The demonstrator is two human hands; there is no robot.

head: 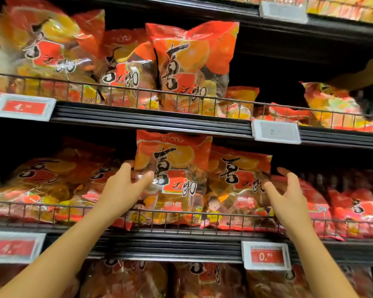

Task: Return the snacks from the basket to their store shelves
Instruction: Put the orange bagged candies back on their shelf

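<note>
Standing upright on the middle-lower shelf [159,241], just behind its wire front rail [181,214]: an orange snack bag [172,173] with large black calligraphy and orange slices printed on it, top edge reaching up to the underside of the shelf above. Gripped at its left side by the left hand [125,183] — thumb across the front of the bag, fingers curled round the bag's edge behind. Touching its right side, a second orange bag [237,181] of the same print, also upright behind the rail. Raised at the right edge of that second bag: the right hand [289,190], fingers spread and loosely bent, thumb at the bag's right edge; whether touching or just clear of it cannot be told. Holding nothing.

Slumped toward the left end of the same shelf, more bags of the same kind [52,186], lying back and overlapping. Toward the right end, redder bags [353,209] leaning behind the rail.

On the shelf above [138,117], three similar orange bags standing behind another wire rail — the tallest [194,61] near the middle — with smaller packs [237,102] lying low to the right. Clipped to the front edges: a red price tag [23,107] at the upper left, a grey one [276,132] at the upper right, a red one [266,255] below the right forearm, another red one [13,247] at the lower left. Dim bags on the lowest shelf, blurred.
</note>
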